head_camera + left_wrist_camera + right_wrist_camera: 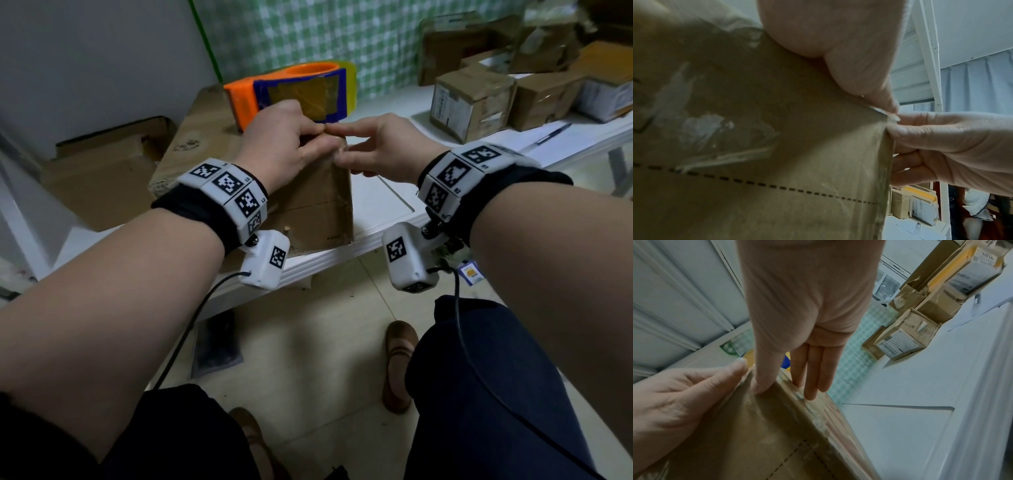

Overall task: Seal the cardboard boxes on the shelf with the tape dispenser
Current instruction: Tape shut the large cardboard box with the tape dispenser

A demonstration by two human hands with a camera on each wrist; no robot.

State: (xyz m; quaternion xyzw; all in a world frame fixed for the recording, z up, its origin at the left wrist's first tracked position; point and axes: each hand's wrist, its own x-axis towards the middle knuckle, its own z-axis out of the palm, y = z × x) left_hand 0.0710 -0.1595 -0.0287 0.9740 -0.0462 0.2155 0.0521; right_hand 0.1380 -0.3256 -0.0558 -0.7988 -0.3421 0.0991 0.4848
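Head view: at frame centre both hands meet on the top near corner of a large cardboard box (308,205) standing on the white shelf (383,202). The left hand (277,144) has its fingertips drawn together, pinching something thin at that corner; the right hand (380,150) reaches in with straighter fingers, its tips touching the same spot. The orange-and-blue tape dispenser (291,92) sits on the box top just behind the hands, unheld. Smaller boxes (472,99) are stacked at upper right.

Left wrist view: at right of centre the left fingertips (888,100) nip a sliver of clear tape at the box edge, and the right hand (953,146) pinches just below. That sliver could tear or stick back onto itself if pulled unevenly.

Right wrist view: the right hand's fingers (813,369) lie nearly straight on the box edge at centre, thumb pressing the face. Any push on the box could tip the unheld dispenser off the top.
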